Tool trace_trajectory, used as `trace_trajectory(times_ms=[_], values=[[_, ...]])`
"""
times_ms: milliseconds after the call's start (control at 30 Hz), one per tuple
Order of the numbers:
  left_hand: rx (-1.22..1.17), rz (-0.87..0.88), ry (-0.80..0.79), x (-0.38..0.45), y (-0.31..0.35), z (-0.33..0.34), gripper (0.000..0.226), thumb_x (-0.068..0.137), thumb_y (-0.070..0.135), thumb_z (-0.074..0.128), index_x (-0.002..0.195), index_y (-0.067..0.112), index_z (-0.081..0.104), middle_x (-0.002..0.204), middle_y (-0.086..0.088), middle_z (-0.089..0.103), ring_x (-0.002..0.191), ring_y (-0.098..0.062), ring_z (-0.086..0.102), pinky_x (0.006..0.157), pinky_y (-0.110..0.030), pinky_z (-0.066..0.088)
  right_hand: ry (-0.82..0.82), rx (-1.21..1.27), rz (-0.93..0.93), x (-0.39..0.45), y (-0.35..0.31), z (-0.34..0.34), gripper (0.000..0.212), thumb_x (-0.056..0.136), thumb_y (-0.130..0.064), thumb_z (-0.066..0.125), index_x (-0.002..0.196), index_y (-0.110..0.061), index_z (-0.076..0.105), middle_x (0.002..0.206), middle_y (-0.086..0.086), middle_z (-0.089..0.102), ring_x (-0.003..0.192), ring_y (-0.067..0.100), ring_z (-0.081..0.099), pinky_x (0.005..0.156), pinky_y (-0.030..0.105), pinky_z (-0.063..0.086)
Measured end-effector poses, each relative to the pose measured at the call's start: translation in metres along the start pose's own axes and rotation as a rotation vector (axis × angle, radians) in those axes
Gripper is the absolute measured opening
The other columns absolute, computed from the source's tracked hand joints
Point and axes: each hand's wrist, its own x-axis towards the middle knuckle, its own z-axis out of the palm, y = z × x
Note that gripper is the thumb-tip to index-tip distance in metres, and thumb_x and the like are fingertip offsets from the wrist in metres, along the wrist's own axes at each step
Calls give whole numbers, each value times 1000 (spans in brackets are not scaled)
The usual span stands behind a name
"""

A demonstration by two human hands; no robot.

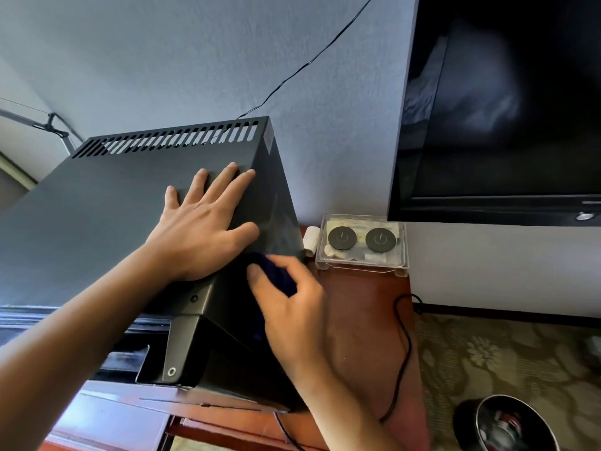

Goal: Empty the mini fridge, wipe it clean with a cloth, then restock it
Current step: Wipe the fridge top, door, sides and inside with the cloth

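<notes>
The matte black mini fridge (107, 222) is pressed flat by the left hand (201, 229); a dark blue cloth (276, 275) is pinched against its side by the right hand (292, 307).

Black mini fridge (107, 216) on wooden desk; dark cloth (276, 275) against its side.

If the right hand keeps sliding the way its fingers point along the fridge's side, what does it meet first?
Probably the small white object by the fridge corner, then the wall; depth is unclear. The right hand holds a dark cloth.

Cloth (276, 275) mostly hidden under right hand (292, 307), fridge (97, 222) front cut off left, bin (507, 424) contents blurred
</notes>
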Motion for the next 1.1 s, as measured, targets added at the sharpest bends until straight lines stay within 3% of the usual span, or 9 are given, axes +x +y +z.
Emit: trace_trajectory(times_ms=[100,200,367,533,600,700,867,1000,1100], values=[[1,2,2,0,0,0,92,71,70,19,158,49,-3,170,18,-9,158,-19,-9,125,-58,-1,81,10,-26,-13,50,0,31,87,-50,68,114,-34,72,109,-16,67,107,8,65,93,25,51],[0,4,7,-1,2,-1,92,71,70,19,157,50,-4,169,19,-11,157,-18,-11,125,-57,-2,211,-50,185,-4,130,10,31,84,-56,61,108,-38,69,107,-14,66,104,4,63,96,33,51],[-9,2,14,-1,3,-2,93,70,70,17,157,50,-10,166,24,-18,156,-15,-16,126,-54,-4,190,-159,542,41,219,5,35,85,-67,53,97,-36,64,99,-11,69,94,13,66,90,40,55],[-12,-13,28,-2,4,-3,91,71,72,15,153,53,-21,159,33,-29,152,-6,-27,127,-49,-8,246,-121,491,134,249,10,26,99,-42,60,113,-22,68,109,-1,70,102,20,63,87,32,47],[-22,-17,35,-3,5,-3,90,71,71,16,151,56,-22,157,37,-30,149,-2,-30,127,-47,-9,248,-153,488,177,264,13,34,98,-45,59,117,-18,67,115,5,69,108,25,62,95,37,48],[-43,-22,44,-4,7,-4,88,70,70,18,149,61,-21,153,43,-30,147,5,-31,127,-44,-9,251,-245,452,213,289,17,36,96,-48,56,106,-14,67,111,14,68,106,34,62,92,41,49],[-64,2,54,-4,6,-5,88,71,69,24,150,63,-12,157,43,-19,150,6,-21,127,-42,-6,190,-183,375,210,304,11,30,98,-37,57,117,-19,72,119,7,71,113,28,62,99,38,49],[-53,-2,34,-3,6,-6,89,69,70,24,150,63,-13,158,42,-19,150,6,-22,128,-43,-6,157,-183,463,186,312,7,41,100,-37,58,136,-18,66,134,3,68,125,24,61,108,40,47],[-47,9,23,-4,6,-6,89,69,71,22,150,63,-13,158,40,-21,150,5,-23,128,-45,-6,171,-156,526,139,304,4,41,100,-42,57,135,-23,66,132,-2,69,126,20,60,109,38,47]])
